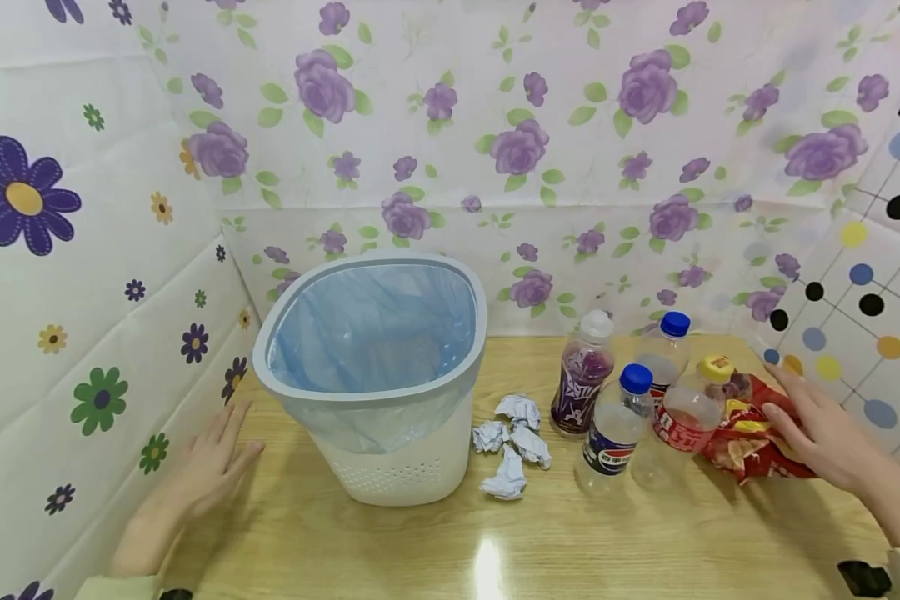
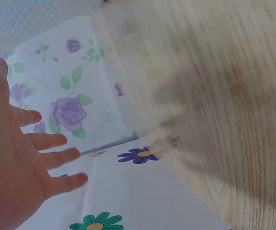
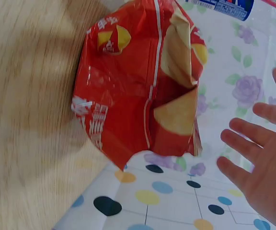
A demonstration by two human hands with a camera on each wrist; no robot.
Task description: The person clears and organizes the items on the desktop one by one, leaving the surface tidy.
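Head view: left hand [image 1: 204, 460] and right hand [image 1: 823, 432] spread empty fingers; best pinch the bag [image 1: 746, 452] at four o'clock softly.

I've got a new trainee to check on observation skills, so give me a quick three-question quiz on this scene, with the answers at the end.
1. Which is nearest the right hand?
a) the white-capped bottle
b) the red packet
c) the blue bin liner

2. True or false: the crumpled papers lie on the table, beside the bin.

3. How many bottles have blue caps?

Key: 1: b. 2: true. 3: two.
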